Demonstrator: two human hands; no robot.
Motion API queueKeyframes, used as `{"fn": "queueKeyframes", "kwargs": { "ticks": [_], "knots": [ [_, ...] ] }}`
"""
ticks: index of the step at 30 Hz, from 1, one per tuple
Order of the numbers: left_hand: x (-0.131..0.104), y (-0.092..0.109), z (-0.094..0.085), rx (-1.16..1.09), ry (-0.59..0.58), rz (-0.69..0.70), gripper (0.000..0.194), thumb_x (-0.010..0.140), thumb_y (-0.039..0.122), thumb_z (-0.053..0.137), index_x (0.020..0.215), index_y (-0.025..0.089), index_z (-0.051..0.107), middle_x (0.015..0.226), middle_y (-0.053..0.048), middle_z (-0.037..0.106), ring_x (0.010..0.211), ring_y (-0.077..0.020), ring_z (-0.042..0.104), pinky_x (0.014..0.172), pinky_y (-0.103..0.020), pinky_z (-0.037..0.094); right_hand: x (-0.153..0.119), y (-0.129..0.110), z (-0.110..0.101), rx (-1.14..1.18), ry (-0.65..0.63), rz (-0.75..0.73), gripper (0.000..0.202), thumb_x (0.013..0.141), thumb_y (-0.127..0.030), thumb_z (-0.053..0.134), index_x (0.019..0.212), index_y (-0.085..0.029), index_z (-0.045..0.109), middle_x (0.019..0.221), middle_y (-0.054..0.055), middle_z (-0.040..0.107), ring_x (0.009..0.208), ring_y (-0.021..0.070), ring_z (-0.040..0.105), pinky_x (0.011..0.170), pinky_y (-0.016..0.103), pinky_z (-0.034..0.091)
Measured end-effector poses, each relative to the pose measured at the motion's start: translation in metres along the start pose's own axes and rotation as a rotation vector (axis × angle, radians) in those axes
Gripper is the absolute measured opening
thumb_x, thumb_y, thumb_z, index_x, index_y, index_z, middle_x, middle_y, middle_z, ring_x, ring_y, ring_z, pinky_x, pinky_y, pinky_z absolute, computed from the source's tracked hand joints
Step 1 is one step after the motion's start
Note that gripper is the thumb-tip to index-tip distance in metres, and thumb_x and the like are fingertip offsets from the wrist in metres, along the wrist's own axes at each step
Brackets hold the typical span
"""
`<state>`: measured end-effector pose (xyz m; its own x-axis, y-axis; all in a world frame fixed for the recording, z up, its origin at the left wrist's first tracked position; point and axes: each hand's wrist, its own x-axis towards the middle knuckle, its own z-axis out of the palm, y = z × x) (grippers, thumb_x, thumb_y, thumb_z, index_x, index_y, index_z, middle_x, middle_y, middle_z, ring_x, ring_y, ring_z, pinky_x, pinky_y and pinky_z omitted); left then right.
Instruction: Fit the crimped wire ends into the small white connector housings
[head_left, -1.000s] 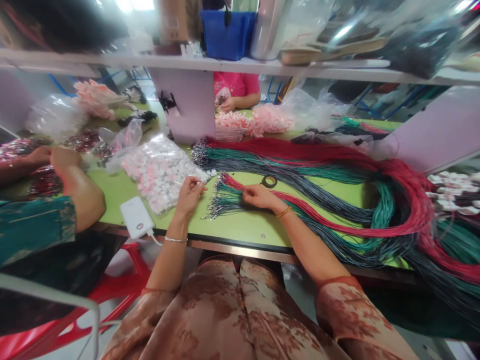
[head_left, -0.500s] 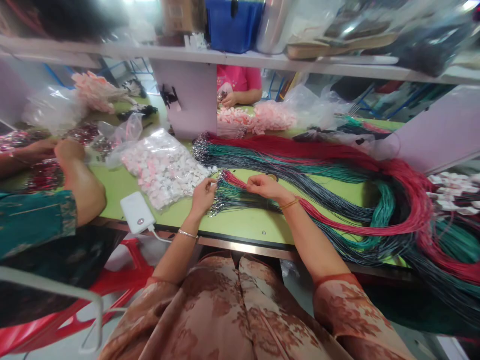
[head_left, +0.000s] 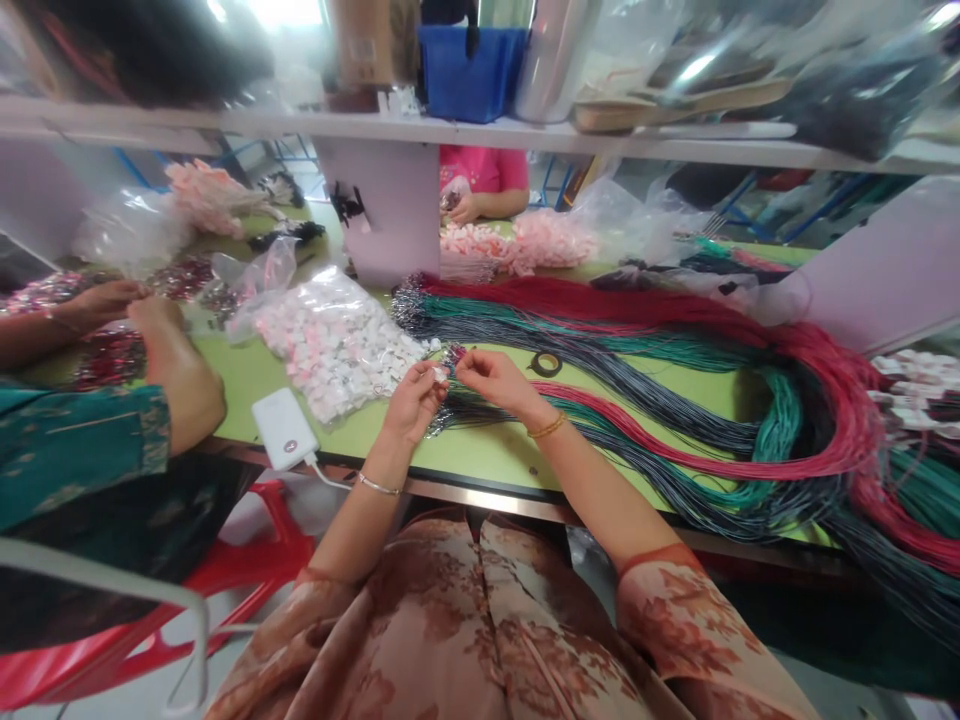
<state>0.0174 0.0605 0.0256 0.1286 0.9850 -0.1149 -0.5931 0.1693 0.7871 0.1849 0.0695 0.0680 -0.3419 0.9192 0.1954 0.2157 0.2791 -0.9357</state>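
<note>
- Nearest, by the edge of the green table (head_left: 480, 455), lies a white power pack (head_left: 285, 430), rounded at the corners, with a white cable (head_left: 328, 475) plugged in.
- My left hand (head_left: 412, 403) is palm up, thumb and finger pinching a small white piece (head_left: 439, 374), pale and glossy; its exact shape is too small to tell.
- My right hand (head_left: 493, 382) is just beside it, palm down, fingertips drawn together; I cannot tell what they pinch.
- Under and beyond my right wrist runs the near cord bundle (head_left: 645, 428): thin, smooth strands in red, green and dark grey, with silvery metal ends by my fingers, curving round at the right.
- Left of my hands, a clear bag (head_left: 337, 345) bulges with white and pinkish pieces.
- Past my right hand sits a dark tape roll (head_left: 534, 363).
- Farther back, a thicker cord bundle (head_left: 592, 300) shows the same colours.
- Beyond are pale pink pieces (head_left: 547, 240) and a person in pink (head_left: 508, 180).
</note>
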Motion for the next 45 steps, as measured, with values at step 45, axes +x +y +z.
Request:
{"fn": "queueKeyframes", "kwargs": {
  "ticks": [45],
  "knots": [
    [-0.008,-0.026,0.008,0.049,0.106,0.080,0.025,0.064,0.026,0.083,0.080,0.016,0.068,0.076,-0.003,0.065,0.064,-0.0106,0.056,0.060,-0.024,0.047,-0.039,0.012,0.022,-0.207,0.255,-0.056,0.013,0.075,-0.024,0.054,0.065,-0.018,0.052,0.053,-0.005,0.043,0.049,0.0082,0.034,0.050,0.023,0.026]
  ]
}}
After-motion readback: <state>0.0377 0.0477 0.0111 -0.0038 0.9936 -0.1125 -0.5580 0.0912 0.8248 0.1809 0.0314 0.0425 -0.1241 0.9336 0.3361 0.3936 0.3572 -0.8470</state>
